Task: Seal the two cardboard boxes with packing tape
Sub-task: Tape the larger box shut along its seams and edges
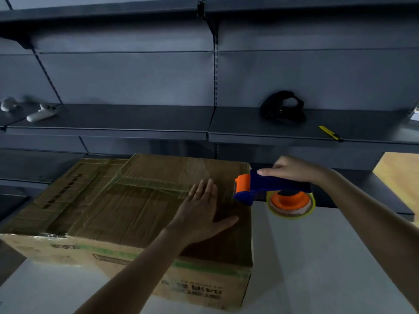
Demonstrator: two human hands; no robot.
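Cardboard box (113, 211) sits on white table (317, 257), flaps down, clear tape across top. Left hand (201, 214) flat on lid, fingers straight, holding nothing. Right hand (292, 169) wrapped round blue-orange tape dispenser (272, 189) - head at box's right top edge. Behind, on the shelf (158, 118) - yellow knife (330, 133), black strap (282, 107), white controller (42, 113).

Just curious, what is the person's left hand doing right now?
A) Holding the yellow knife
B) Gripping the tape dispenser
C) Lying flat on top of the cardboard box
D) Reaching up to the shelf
C: the left hand lies flat, fingers straight, on top of the cardboard box, while the right hand grips the tape dispenser at the box's right edge.
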